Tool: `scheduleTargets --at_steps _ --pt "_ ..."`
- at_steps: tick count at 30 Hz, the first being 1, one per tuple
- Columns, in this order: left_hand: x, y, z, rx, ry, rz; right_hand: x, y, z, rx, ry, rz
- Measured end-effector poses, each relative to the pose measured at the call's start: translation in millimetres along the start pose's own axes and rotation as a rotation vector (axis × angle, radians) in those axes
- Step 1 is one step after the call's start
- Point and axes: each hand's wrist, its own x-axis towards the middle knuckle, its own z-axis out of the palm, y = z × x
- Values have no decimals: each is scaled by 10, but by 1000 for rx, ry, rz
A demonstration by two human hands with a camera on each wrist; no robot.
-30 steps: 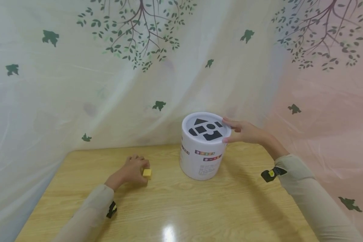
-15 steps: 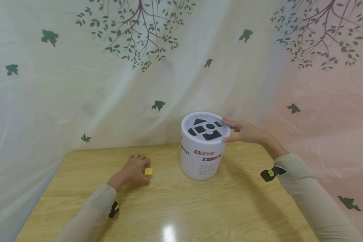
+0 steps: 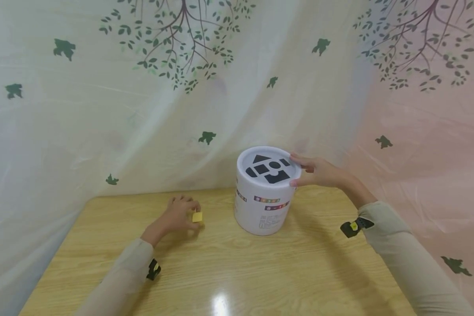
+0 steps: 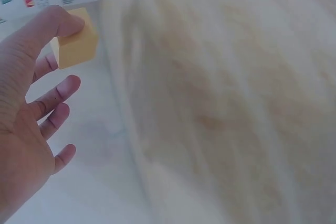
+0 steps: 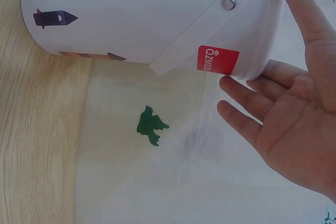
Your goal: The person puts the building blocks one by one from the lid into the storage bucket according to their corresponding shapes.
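Observation:
Pinched between the thumb and a finger of my left hand point(image 3: 179, 216) is a small yellow block point(image 4: 76, 43), flat-faced and sharp-edged; the other fingers stay apart from it in the left wrist view. To the block's right stands a white shape-sorter bucket point(image 3: 262, 208), upright on the table. Its lid point(image 3: 269, 166) bears dark shapes: a triangle, a circle, squares and others. My right hand point(image 3: 320, 172) holds the bucket by its upper right rim, thumb on the near side and fingers farther back. In the right wrist view, a pale strap and rivet show on its side.
The wooden table point(image 3: 237, 272) runs under both arms. Close behind it hangs a pale curtain point(image 3: 162, 131) printed with leaves and branches. Each wrist wears a black strap-on camera, such as the right wrist camera point(image 3: 351, 228).
My left hand has moved a little up and to the right with the yellow block, nearer the bucket. The right hand and the bucket look unchanged.

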Motion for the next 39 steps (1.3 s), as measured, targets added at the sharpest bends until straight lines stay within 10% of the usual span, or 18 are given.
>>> scheduleTargets --at_steps 39 --pt "965 886 -885 -101 217 49 -19 14 20 23 7 -10"
